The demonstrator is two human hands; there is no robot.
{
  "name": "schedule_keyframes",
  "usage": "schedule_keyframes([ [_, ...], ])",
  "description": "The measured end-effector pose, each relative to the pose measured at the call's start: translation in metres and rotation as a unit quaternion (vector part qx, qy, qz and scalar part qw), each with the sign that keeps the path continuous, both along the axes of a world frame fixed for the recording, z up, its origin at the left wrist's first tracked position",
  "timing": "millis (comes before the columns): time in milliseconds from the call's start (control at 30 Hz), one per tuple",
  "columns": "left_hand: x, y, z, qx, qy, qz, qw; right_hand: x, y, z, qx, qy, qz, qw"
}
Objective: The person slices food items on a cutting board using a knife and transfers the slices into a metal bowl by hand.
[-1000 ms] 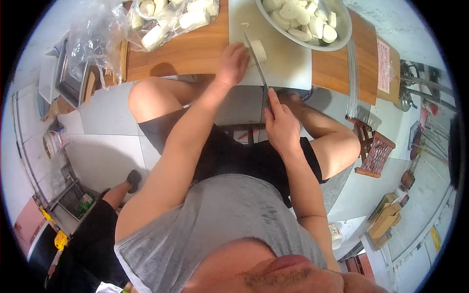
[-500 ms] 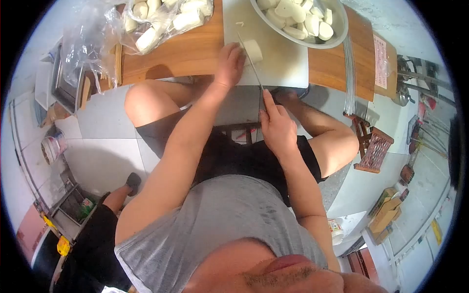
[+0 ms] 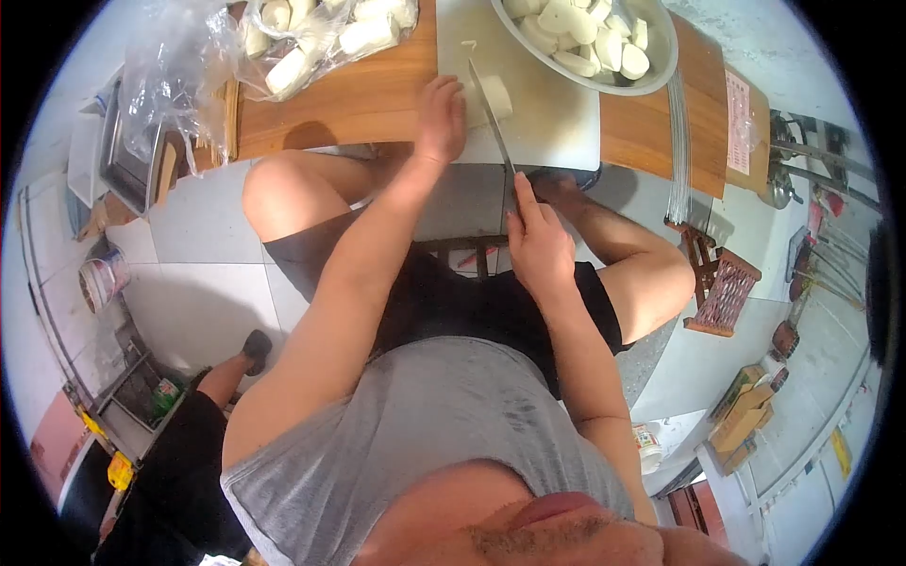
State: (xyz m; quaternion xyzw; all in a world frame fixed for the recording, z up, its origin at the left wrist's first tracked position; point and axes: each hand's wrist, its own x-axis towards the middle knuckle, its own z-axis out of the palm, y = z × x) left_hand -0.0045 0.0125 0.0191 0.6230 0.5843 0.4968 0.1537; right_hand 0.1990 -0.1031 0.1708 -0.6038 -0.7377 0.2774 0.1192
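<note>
My right hand (image 3: 541,247) is wrapped round the handle of a long knife (image 3: 493,118), its blade pointing away over the cutting board (image 3: 557,127). Under the blade lies a thick piece of peeled white root vegetable (image 3: 497,97). On the left side of that piece is my left hand (image 3: 441,123), fingers together and curled at its end; their exact contact is partly hidden. A small white scrap (image 3: 469,43) sits farther up the board. At the board's far right a metal bowl (image 3: 672,57) holds several cut white pieces (image 3: 609,47).
A clear plastic bag (image 3: 283,61) with several peeled white vegetables stands left of the board on the wooden table (image 3: 359,104). Thin metal skewers (image 3: 679,141) lie at the right. A small folding stool (image 3: 725,292) is on the floor. Another person's leg (image 3: 226,382) shows at lower left.
My left hand has shifted slightly left, leaving a wider gap to the blade. The knife has tilted a little, its tip moving right. The view has shifted slightly.
</note>
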Motion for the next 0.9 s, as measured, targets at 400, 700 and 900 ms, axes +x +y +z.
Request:
schedule_keyframes([
  [400, 0.011, 0.01, -0.007, 0.076, 0.069, -0.007, 0.995, -0.003, -0.001, -0.003, -0.008, -0.026, 0.008, 1.0],
  [700, 0.01, 0.015, -0.011, 0.108, 0.091, -0.003, 0.99, -0.028, 0.035, 0.014, -0.023, -0.071, 0.023, 0.997],
  [900, 0.012, 0.016, -0.005, 0.111, 0.086, -0.001, 0.99, -0.008, 0.007, 0.006, -0.022, -0.044, 0.008, 0.999],
])
